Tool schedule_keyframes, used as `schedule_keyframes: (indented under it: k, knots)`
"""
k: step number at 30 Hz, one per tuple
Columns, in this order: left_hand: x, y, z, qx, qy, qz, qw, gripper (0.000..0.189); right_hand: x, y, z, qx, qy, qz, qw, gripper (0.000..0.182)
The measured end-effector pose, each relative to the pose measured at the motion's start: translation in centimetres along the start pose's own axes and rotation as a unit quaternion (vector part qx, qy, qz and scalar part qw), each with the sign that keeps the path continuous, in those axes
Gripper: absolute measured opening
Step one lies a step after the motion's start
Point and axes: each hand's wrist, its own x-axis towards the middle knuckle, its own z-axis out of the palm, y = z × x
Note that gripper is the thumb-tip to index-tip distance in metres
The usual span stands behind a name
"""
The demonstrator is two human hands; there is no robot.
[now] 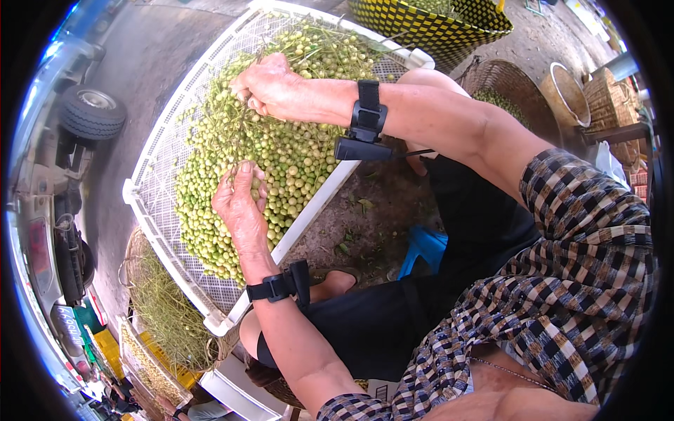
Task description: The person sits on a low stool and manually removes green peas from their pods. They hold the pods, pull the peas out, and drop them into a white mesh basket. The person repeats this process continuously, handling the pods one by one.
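Note:
Piles of small round green and yellowish fruits (295, 179) lie with thin stems in a shallow white plastic mesh tray (152, 158). My left hand (239, 197), low over the near-left part of the heap, has its fingers curled around a few of the fruits, with the thumb on top. Farther up the tray, my right hand (271, 87) is closed on a bunch of thin fruit stems (246, 108); its fingertips are partly hidden. Each wrist wears a black strap with a small device.
A wicker basket of bare stems (168, 310) stands beside the tray's left end. Beyond the right end are a yellow-black woven basket (421, 31) and a wicker basket with fruits (505, 79). A blue plastic stool (424, 247) shows near my legs. Vehicles (63, 210) are at far left.

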Motion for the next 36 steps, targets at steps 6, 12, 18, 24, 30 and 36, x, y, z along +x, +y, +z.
schedule_keyframes:
  k: [6,12,18,24,30,36]
  knots:
    - [-0.5,-0.1,-2.1,0.005,-0.092,-0.071,0.993,0.019,0.7,-0.9,0.2,-0.008,0.030,0.004,1.000,0.007]
    - [0.1,-1.2,-1.5,-0.134,-0.083,-0.076,0.985,0.025,1.1,-1.1,-0.4,0.027,0.022,-0.007,0.999,0.014]
    - [0.2,-0.7,-1.2,-0.134,0.000,-0.076,0.988,0.023,0.8,0.3,0.0,0.028,0.005,-0.021,0.999,0.018]
    - [0.2,-0.2,-0.4,-0.079,0.038,-0.078,0.993,0.019,0.7,-0.2,0.0,-0.025,0.026,-0.022,0.999,0.018]
    - [0.0,-0.3,-0.7,-0.123,0.051,-0.068,0.989,0.022,0.3,-0.2,0.4,0.001,0.036,0.024,0.999,0.015]
    - [0.2,-0.3,-1.8,-0.135,-0.015,-0.072,0.988,0.023,0.2,-0.2,0.0,-0.008,0.017,-0.001,1.000,0.013]
